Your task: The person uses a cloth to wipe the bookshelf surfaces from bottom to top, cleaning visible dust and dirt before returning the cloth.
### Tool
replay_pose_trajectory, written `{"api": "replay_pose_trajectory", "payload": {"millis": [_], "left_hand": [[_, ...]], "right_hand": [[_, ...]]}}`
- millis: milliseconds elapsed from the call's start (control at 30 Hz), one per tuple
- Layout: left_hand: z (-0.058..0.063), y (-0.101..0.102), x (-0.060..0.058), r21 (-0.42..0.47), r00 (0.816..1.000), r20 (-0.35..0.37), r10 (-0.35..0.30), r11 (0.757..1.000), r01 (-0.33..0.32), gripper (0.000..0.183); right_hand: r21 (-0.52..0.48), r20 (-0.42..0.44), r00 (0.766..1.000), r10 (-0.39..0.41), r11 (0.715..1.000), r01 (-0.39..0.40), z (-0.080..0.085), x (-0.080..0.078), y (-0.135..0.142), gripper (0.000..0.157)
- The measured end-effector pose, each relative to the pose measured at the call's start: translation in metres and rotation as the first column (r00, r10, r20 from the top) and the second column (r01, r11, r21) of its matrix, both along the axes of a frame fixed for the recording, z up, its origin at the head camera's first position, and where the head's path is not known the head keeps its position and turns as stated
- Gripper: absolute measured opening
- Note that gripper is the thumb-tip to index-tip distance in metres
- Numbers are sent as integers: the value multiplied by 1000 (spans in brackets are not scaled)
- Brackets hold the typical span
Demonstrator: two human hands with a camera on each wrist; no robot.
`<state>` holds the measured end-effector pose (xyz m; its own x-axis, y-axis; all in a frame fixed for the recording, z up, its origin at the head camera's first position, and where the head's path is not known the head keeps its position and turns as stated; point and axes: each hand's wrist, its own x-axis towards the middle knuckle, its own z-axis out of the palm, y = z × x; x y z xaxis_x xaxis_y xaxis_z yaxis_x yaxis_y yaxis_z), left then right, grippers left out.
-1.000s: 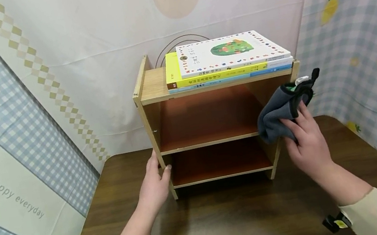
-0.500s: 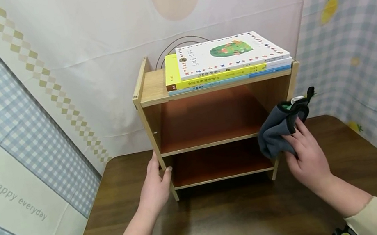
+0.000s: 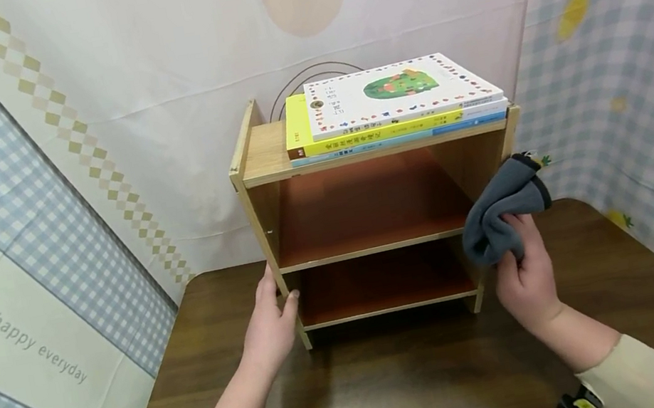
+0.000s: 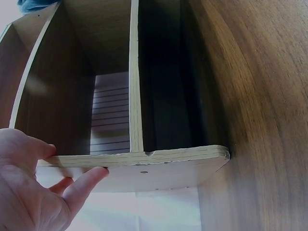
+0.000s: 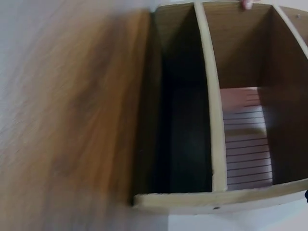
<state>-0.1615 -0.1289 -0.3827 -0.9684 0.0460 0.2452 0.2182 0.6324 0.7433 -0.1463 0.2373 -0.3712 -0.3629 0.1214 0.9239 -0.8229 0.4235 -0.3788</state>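
Observation:
A small wooden shelf with open tiers stands on the table. My left hand holds its left side panel low down, thumb at the front edge and other fingers along the outer face; the left wrist view shows this hand at the panel edge. My right hand grips a folded grey-blue cloth with dark trim, beside the shelf's right panel. Whether the cloth touches the panel's outer face is hard to tell. In the right wrist view the shelf shows but the right hand does not.
Several books, with a white picture book uppermost, lie stacked on the shelf's top. The brown wooden table extends in front. A white curtain hangs behind, and checked cloth hangs at the right.
My right hand has moved down along the shelf's right side with the cloth and turned; the cloth's white tag and green patch no longer show. The left hand and shelf stay in place.

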Motion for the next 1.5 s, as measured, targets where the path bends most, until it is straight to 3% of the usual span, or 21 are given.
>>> {"api": "replay_pose_trajectory", "payload": {"millis": [300, 700, 867, 1033, 1133, 1200, 1367, 1500], "left_hand": [[3, 0, 0, -1, 1000, 24, -2, 1000, 2, 73], [4, 1, 0, -1, 999, 42, -5, 1000, 5, 74], [4, 1, 0, 2, 999, 26, -22, 1000, 22, 74], [3, 0, 1, 0, 999, 27, -24, 1000, 24, 74], [2, 0, 1, 0, 999, 34, -25, 1000, 25, 74], [2, 0, 1, 3, 999, 35, -25, 1000, 25, 74], [2, 0, 2, 6, 999, 30, -22, 1000, 22, 73], [1, 0, 2, 1, 999, 28, -16, 1000, 16, 73]], "right_hand": [[-211, -53, 996, 78, 974, -88, 33, 1, -18, 34], [-353, -198, 968, 154, 910, -217, 70, -8, -29, 38], [-350, -266, 947, 178, 898, -267, 87, -10, -34, 51], [-258, -271, 958, 95, 952, -168, 99, -11, -37, 72], [-151, -258, 966, -1, 988, -40, 100, -15, -32, 69], [-70, -251, 965, -81, 995, 66, 100, -19, -29, 63], [85, -222, 933, -282, 948, 306, 97, -26, -21, 56], [141, -224, 912, -344, 914, 380, 96, -29, -19, 55]]}}
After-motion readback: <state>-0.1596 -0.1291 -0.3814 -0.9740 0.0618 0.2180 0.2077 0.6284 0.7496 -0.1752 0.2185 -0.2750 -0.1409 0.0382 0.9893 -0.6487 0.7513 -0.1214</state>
